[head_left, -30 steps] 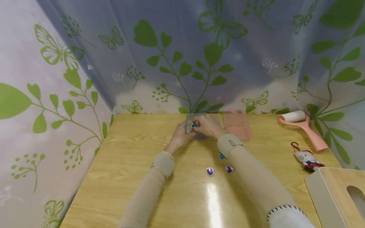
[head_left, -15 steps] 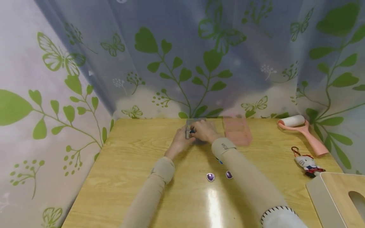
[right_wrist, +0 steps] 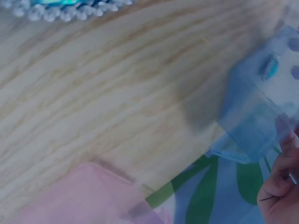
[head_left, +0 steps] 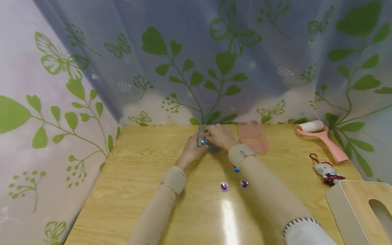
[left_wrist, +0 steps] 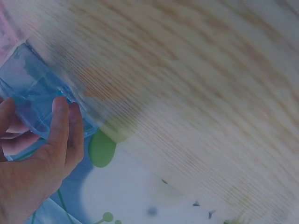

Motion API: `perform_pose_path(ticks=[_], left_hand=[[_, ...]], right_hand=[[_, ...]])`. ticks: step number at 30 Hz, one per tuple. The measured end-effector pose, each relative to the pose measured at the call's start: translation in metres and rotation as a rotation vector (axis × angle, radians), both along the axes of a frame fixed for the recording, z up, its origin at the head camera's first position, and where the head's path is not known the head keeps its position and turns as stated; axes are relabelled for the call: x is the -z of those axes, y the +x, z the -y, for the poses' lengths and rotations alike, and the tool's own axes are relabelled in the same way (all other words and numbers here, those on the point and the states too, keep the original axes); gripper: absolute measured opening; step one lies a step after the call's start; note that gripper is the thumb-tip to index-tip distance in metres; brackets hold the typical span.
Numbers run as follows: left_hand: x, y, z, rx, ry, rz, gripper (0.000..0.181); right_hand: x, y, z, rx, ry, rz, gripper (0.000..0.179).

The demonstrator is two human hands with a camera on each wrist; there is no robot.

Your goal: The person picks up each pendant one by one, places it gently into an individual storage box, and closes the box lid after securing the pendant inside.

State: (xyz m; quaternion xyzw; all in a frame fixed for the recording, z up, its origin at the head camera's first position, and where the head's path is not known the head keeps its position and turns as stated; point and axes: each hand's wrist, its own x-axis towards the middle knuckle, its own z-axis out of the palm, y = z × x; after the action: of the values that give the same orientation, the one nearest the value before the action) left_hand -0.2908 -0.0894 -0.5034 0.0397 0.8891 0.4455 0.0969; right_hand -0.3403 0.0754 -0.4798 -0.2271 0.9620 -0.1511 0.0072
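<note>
A clear bluish plastic box [left_wrist: 39, 88] stands at the back of the table, also visible as a see-through box [right_wrist: 252, 116] in the right wrist view. My left hand [head_left: 191, 148] grips its left side, fingers [left_wrist: 58, 116] along the wall. A shiny blue gem [head_left: 203, 142] shows at the box's left part, beside the left thumb. My right hand [head_left: 218, 136] is over the box with bent fingers, just above and right of that gem; I cannot tell whether it pinches anything. Two purple gems [head_left: 224, 186] and another blue gem [head_left: 236, 169] lie nearer on the table.
Right of the box stands a clear pink box [head_left: 252, 137]. A pink-handled lint roller [head_left: 324, 136], a cat-figure keychain [head_left: 327, 173] and a wood-topped tissue box [head_left: 364, 204] line the right side. Patterned curtain [head_left: 183, 68] hangs right behind the table.
My right hand held a blue gem between its fingertips and brought it left and down; now that gem shows below the fingers at the box's left part. My left hand keeps its grip.
</note>
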Motion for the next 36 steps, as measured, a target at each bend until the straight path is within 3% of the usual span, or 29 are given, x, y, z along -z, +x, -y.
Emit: perform_pose_path(ticks=[9, 19, 25, 32, 36], left_hand=[[-0.002, 0.001, 0.000, -0.002, 0.005, 0.000, 0.082], [-0.002, 0.003, 0.000, 0.002, 0.022, -0.022, 0.081], [-0.003, 0.004, -0.001, 0.006, 0.047, -0.025, 0.081], [-0.004, 0.006, -0.002, -0.008, 0.042, -0.020, 0.080], [-0.007, 0.007, -0.002, -0.019, 0.016, -0.002, 0.082]], right_hand=[[-0.024, 0.022, -0.031, 0.046, -0.267, 0.065, 0.037], [-0.026, 0.052, -0.073, 0.065, -0.387, 0.071, 0.041], [-0.019, 0.069, -0.090, 0.056, -0.369, 0.078, 0.041], [-0.005, 0.088, -0.102, 0.030, -0.250, 0.017, 0.035], [0.002, 0.098, -0.106, 0.013, -0.228, 0.025, 0.035]])
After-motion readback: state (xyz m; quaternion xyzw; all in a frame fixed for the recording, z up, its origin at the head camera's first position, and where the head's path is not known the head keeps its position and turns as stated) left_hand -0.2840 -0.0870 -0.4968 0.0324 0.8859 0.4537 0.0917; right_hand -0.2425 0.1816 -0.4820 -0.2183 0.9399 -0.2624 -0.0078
